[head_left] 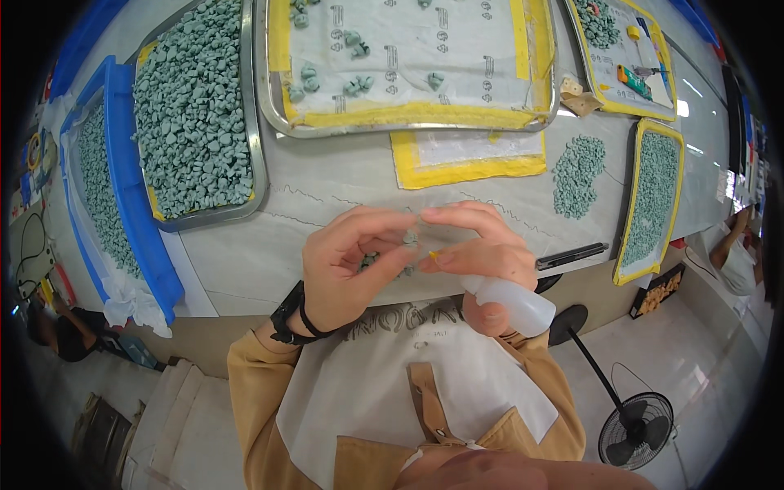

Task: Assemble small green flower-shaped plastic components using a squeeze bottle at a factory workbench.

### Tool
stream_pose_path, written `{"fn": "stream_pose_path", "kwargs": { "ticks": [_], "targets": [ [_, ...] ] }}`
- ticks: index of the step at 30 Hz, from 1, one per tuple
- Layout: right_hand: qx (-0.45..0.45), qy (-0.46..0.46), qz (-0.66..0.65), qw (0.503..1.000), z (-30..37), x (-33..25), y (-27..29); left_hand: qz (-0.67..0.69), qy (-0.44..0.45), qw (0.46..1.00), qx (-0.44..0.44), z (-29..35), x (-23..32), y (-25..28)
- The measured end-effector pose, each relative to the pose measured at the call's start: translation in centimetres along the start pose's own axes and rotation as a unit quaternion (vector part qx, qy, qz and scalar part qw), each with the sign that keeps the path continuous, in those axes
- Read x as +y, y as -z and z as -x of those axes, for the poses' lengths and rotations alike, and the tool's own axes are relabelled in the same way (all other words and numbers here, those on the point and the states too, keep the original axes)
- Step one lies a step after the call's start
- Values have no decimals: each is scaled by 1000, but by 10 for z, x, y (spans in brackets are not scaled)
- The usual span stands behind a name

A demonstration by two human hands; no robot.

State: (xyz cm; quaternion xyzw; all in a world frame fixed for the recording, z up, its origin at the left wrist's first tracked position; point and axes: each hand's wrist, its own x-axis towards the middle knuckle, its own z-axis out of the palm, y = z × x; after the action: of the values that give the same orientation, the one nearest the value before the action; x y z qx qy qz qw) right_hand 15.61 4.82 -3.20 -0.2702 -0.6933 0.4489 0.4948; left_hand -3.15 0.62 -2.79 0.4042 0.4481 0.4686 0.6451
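My left hand (pixel 347 257) pinches a small grey-green piece (pixel 410 238) between thumb and fingers, above the near part of the table. A few more such pieces (pixel 370 260) show within the curl of its fingers; whether they rest in the palm or on the table I cannot tell. A white squeeze bottle (pixel 523 307) lies in the grip of my right hand (pixel 494 253). Its narrow yellow tip (pixel 434 256) points left, close to the pinched piece. The fingertips of both hands nearly meet.
Ahead stands a metal-rimmed tray (pixel 408 121) with scattered clusters of pieces. To the left are a heaped metal tray (pixel 260 175) and a blue crate (pixel 135 180). A loose pile (pixel 579 175) and a yellow-edged tray (pixel 674 196) lie right, near a black pen-like tool (pixel 572 256). A fan (pixel 635 429) stands on the floor.
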Motion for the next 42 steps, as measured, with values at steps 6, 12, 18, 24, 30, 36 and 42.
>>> {"fn": "stream_pose_path", "kwargs": {
  "ticks": [6, 12, 18, 24, 30, 36, 42],
  "targets": [
    [-11, 3, 22, 1000, -1, 1, -2, -22, -10, 1000, -6, 0, 3, 0],
    [-9, 6, 18, 1000, 0, 2, -3, -15, -18, 1000, -7, -1, 1, 0],
    [-23, -5, 17, 1000, -2, 1, -1, -13, -27, 999, -11, -2, 2, 0],
    [-24, -2, -6, 1000, 3, 3, 0, -6, 0, 1000, -16, 1, 4, 0],
    [-14, -14, -12, 1000, 1, 0, -1, 19, 21, 999, -19, 2, 7, 2],
    [-2, 10, 5, 1000, 6, -3, 12, 33, 35, 999, -13, 2, 5, 0],
    [-79, -31, 326, 942, 7, 6, 53, 21, -7, 999, 49, 4, 6, -3]
  ]
}}
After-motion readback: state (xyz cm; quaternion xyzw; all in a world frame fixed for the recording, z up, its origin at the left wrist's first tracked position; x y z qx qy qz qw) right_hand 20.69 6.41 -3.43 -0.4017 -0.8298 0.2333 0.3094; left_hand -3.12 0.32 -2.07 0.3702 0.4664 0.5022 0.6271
